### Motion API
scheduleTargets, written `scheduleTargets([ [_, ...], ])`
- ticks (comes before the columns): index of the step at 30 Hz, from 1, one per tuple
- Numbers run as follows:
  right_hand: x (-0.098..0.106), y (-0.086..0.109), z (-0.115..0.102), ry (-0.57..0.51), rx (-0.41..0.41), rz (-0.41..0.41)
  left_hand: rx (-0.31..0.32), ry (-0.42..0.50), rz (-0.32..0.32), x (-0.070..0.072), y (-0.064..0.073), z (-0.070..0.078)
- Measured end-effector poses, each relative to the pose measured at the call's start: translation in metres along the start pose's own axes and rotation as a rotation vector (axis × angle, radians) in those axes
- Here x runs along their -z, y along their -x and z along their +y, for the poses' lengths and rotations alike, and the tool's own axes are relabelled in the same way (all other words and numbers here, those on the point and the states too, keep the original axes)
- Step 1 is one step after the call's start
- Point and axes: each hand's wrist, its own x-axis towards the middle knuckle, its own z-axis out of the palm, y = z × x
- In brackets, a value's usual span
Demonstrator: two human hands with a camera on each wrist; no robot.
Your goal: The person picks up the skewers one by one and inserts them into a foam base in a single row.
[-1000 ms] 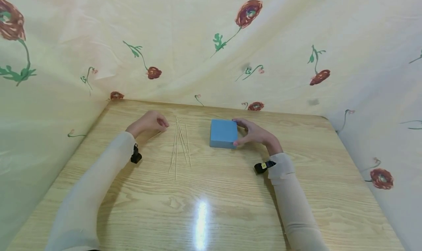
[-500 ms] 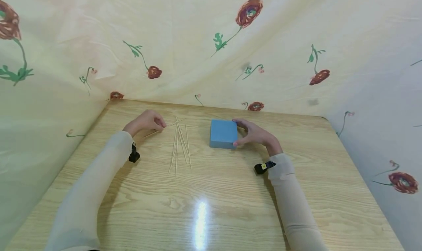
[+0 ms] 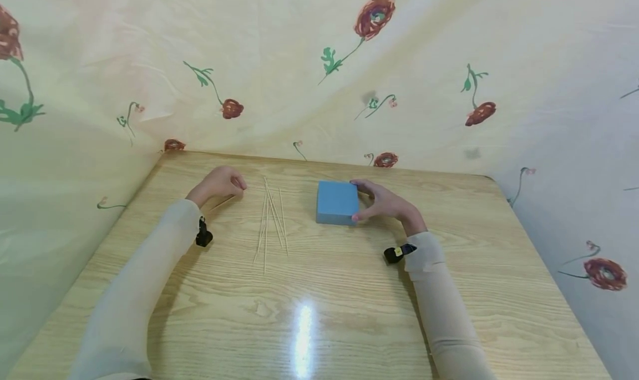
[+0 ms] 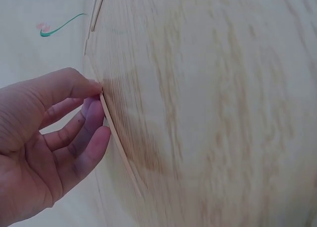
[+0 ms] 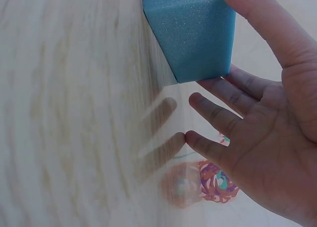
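My left hand (image 3: 219, 183) pinches a thin wooden stick (image 4: 121, 150) between thumb and fingertips, low over the table at the back left. Part of that stick is hidden behind the fingers. Just right of this hand, several more thin sticks (image 3: 266, 224) lie loosely crossed on the table. A blue block (image 3: 337, 202), speckled and foam-like in the right wrist view, rests flat right of the sticks. My right hand (image 3: 384, 201) holds its right side, thumb at the near corner and fingers at the far one; two fingers stay apart from the block.
The wood-grain table (image 3: 349, 302) reaches back to a flower-printed sheet (image 3: 279, 80) that hangs behind and at both sides. A bright light reflection lies at the near middle. Black wrist cameras sit on both sleeves.
My left hand has moved a little left, away from the loose sticks, drawing its stick along. The end that reached toward the pile no longer shows there. The right hand and block have stayed put.
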Motion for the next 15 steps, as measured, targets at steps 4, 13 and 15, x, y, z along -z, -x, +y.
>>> scheduleTargets([
  [4,0.0002,-0.0002,0.0004,0.001,0.004,-0.002,0.021,-0.002,0.017,-0.0003,0.0007,-0.0004],
  [13,0.0008,-0.0004,0.0026,0.001,0.011,-0.008,-0.009,0.079,0.033,-0.0024,0.0055,-0.0016],
  [15,0.0013,-0.0005,0.0040,0.001,0.012,-0.007,-0.012,0.108,0.034,-0.0033,0.0066,-0.0018],
])
